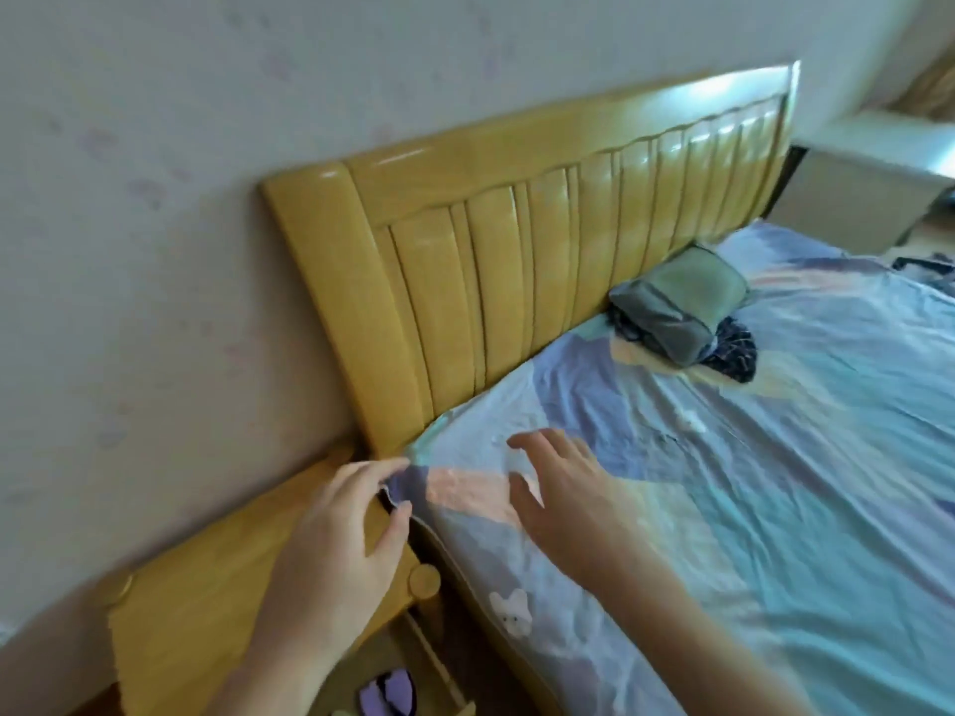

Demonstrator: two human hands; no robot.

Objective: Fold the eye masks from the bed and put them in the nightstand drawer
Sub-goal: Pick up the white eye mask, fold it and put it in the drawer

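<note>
A purple eye mask (387,696) lies in the open drawer (439,658) of the wooden nightstand (206,586) at the lower left. My left hand (341,540) hovers over the nightstand top with its fingers spread, the fingertips touching the corner of the pastel bed sheet (775,483). My right hand (560,490) is open, palm down, just above the sheet near the bed's head corner, holding nothing. A dark item (925,263) lies at the bed's far right edge, too blurred to identify.
The slatted wooden headboard (517,261) stands against the wall. A grey folded bundle (682,302) rests on a dark patterned cloth (734,354) by the headboard. A pale cabinet (852,198) stands beyond the bed at the right.
</note>
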